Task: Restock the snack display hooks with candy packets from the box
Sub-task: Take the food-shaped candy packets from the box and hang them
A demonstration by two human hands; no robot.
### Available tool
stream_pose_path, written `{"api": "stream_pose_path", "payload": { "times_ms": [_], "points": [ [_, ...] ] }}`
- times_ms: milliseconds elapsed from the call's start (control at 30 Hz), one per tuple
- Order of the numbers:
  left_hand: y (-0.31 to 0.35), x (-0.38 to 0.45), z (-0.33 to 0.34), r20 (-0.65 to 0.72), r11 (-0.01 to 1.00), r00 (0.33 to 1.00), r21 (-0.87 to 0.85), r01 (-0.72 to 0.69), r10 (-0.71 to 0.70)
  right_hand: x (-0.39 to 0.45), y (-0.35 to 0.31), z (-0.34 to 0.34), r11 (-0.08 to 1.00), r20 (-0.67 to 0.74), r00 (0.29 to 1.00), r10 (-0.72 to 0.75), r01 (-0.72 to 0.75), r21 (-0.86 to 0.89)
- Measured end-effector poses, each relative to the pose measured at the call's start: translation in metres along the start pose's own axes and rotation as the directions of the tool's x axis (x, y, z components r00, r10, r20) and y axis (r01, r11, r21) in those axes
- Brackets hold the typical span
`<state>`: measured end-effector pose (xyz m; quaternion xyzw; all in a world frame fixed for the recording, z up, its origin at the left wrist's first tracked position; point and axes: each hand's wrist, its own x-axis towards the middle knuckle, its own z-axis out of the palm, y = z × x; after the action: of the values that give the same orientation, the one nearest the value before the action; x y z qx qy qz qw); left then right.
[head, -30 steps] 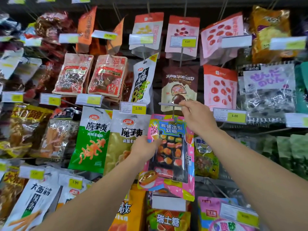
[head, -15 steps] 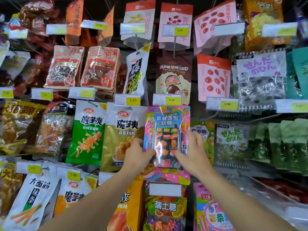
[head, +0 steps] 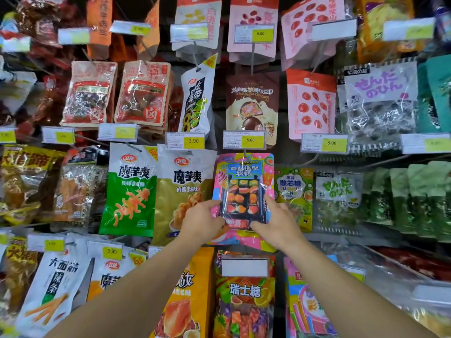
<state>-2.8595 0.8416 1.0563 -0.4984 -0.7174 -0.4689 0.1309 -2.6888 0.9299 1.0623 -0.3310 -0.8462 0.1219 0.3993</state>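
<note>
Dark pegboard wall (head: 219, 113) crowded with hanging snack bags, yellow price tags (head: 244, 139) along metal hooks.

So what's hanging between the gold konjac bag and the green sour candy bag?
The pink gummy candy packet, held by both hands in the head view.

Pink candy packet (head: 244, 191) with clear gummy window, hanging upright below a 5.00 tag
</note>
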Motion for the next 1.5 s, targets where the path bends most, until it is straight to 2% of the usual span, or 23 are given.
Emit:
{"api": "stream_pose_path", "payload": {
  "times_ms": [133, 433, 567, 733, 900, 1033, 1200, 1267, 1400, 1500],
  "points": [
    [-0.004, -0.013, -0.003, 0.077, 1.000, 0.997, 0.003, -0.002, 0.002, -0.011, 0.002, 0.007, 0.999, 0.029, 0.999, 0.038, -0.037, -0.025],
    [-0.023, -0.054, -0.031, 0.170, 0.998, 0.985, -0.048, -0.032, 0.040, -0.051, -0.018, 0.019, 0.949, 0.086, 0.988, 0.129, -0.098, -0.299],
    [-0.040, -0.078, -0.051, 0.213, 0.994, 0.975, -0.105, -0.041, 0.063, -0.081, -0.040, 0.032, 0.924, 0.069, 0.983, 0.170, -0.134, -0.358],
    [-0.080, -0.116, -0.071, 0.266, 0.995, 0.962, -0.095, -0.037, 0.062, -0.131, -0.071, 0.062, 0.908, 0.059, 0.983, 0.176, -0.140, -0.394],
    [-0.140, -0.183, -0.080, 0.380, 0.995, 0.925, -0.097, 0.035, 0.005, -0.205, -0.095, 0.120, 0.902, 0.146, 0.968, 0.206, -0.130, -0.411],
    [-0.192, -0.240, -0.074, 0.489, 0.985, 0.868, -0.093, 0.145, -0.082, -0.263, -0.099, 0.170, 0.894, 0.298, 0.909, 0.291, -0.148, -0.423],
    [-0.254, -0.329, -0.066, 0.618, 0.953, 0.759, -0.052, 0.299, -0.204, -0.342, -0.093, 0.239, 0.883, 0.478, 0.789, 0.386, -0.165, -0.440],
    [-0.279, -0.371, -0.061, 0.665, 0.914, 0.691, -0.032, 0.404, -0.282, -0.379, -0.086, 0.273, 0.879, 0.549, 0.720, 0.425, -0.182, -0.441],
    [-0.322, -0.439, -0.045, 0.714, 0.848, 0.581, 0.031, 0.530, -0.389, -0.444, -0.069, 0.328, 0.884, 0.670, 0.592, 0.447, -0.177, -0.433],
    [-0.357, -0.492, -0.030, 0.732, 0.754, 0.451, 0.131, 0.643, -0.511, -0.494, -0.048, 0.374, 0.886, 0.751, 0.474, 0.460, -0.193, -0.421]
  ]
}}
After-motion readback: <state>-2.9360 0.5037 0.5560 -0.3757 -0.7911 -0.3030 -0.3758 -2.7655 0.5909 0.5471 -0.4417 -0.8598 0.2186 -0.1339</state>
